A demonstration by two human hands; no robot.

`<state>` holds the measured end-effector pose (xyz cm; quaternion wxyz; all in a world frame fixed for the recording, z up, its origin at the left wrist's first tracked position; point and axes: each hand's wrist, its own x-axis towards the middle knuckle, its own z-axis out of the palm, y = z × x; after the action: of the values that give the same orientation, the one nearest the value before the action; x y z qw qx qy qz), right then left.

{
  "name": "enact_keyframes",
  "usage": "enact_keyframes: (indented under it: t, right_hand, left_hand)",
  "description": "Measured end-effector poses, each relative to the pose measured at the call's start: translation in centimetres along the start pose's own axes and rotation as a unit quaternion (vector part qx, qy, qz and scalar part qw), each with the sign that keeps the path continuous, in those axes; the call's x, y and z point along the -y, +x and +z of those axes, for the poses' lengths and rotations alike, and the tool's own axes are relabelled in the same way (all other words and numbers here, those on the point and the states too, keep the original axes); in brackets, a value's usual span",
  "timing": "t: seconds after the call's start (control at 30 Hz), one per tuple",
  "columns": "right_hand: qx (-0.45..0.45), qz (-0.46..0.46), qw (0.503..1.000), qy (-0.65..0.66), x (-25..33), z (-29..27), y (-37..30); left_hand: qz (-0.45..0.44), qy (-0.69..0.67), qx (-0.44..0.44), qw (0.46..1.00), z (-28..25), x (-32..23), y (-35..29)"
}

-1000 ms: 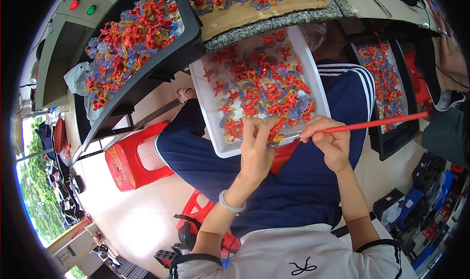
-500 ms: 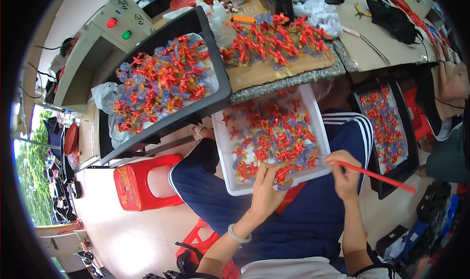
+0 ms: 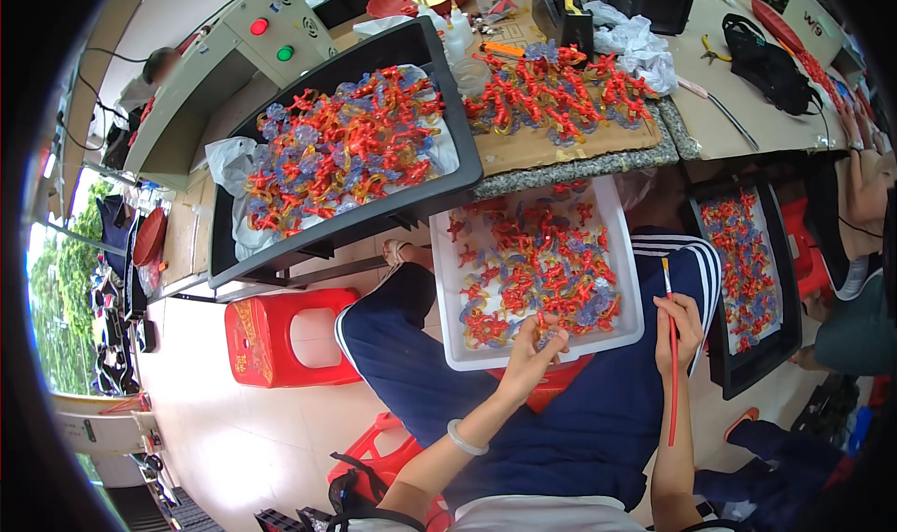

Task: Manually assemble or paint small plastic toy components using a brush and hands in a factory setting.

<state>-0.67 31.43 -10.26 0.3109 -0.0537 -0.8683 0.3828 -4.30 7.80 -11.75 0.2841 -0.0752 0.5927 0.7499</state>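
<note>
A white plastic tray (image 3: 447, 317) rests across my lap, holding many small red figurines (image 3: 537, 252) with translucent purple-blue and amber parts. At the tray's near edge, my left hand (image 3: 531, 362) pinches one small figurine (image 3: 548, 321), mostly covered by the fingers. To the right of the tray, my right hand (image 3: 679, 331) grips a thin red paintbrush (image 3: 673, 383). Its bristle end points up and away from me, and the handle hangs down below the hand.
A black bin (image 3: 458, 182) heaped with figurines stands at the left. More figurines lie on cardboard (image 3: 523, 158) on the workbench, beside white squeeze bottles (image 3: 458, 28). Another black bin (image 3: 715, 368) sits low at the right. A red stool (image 3: 257, 345) stands left of my legs.
The paintbrush has swung from pointing sideways to nearly upright, and my right hand has moved away from the tray's edge. My left hand has turned, with its fingertips up. The whole view has shifted.
</note>
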Motion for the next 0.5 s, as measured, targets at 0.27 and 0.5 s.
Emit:
enact_keyframes:
  t: [0.27,0.5]
  right_hand:
    - [0.014,-0.003,1.000,-0.016,-0.5,-0.3,-0.7]
    - [-0.004,-0.009,0.999,-0.038,-0.4,-0.2,-0.5]
  left_hand:
    - [0.488,0.394,-0.232,0.743,-2.7,-12.5,-3.8]
    - [0.606,0.372,-0.473,0.520,-8.4,-25.7,-4.2]
